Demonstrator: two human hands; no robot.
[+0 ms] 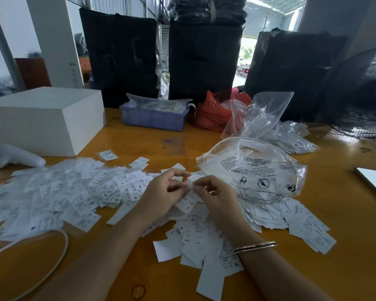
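Observation:
Several white printed size labels (pixel 80 198) lie scattered over the orange wooden table (pixel 152 144), with letters such as XS, S and M on them. Above the middle of the heap, my left hand (pixel 161 192) and my right hand (pixel 215 194) meet fingertip to fingertip. Between them they pinch the top of a small stack of labels (pixel 188 199), whose front label reads S. A bangle (pixel 255 246) circles my right wrist. More labels (pixel 204 242) lie beneath my forearms.
A printed clear plastic bag (pixel 254 170) lies right of my hands, more bags behind it. A white box (pixel 41 118), a white controller (pixel 13 156), a blue tray (pixel 154 117), a red bag (pixel 213 114), a fan (pixel 360 94), a cable (pixel 57 259) and a rubber band (pixel 138 292) surround the heap.

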